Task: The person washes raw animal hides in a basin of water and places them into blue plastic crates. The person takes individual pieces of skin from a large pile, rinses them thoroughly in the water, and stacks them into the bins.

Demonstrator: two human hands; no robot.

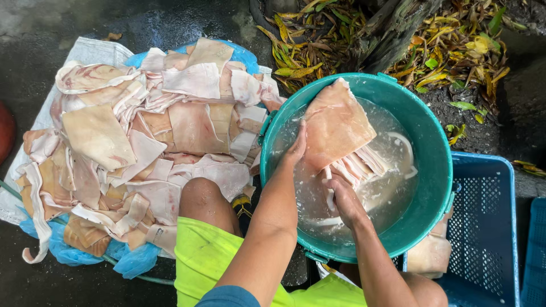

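A teal round tub (433,187) of cloudy water stands in front of me. My left hand (296,149) grips the left edge of a large pale pink slab of pork skin (335,125), held tilted up out of the water. My right hand (344,199) holds the lower edge of the same slab, where several cut strips (364,165) hang. More white strips (405,149) float in the water.
A big heap of pork skin pieces (136,142) lies on a white sack (85,52) and blue plastic (131,260) to the left. A blue perforated crate (483,227) sits to the right with a skin piece (429,256) at its edge. Fallen leaves (398,34) lie behind the tub.
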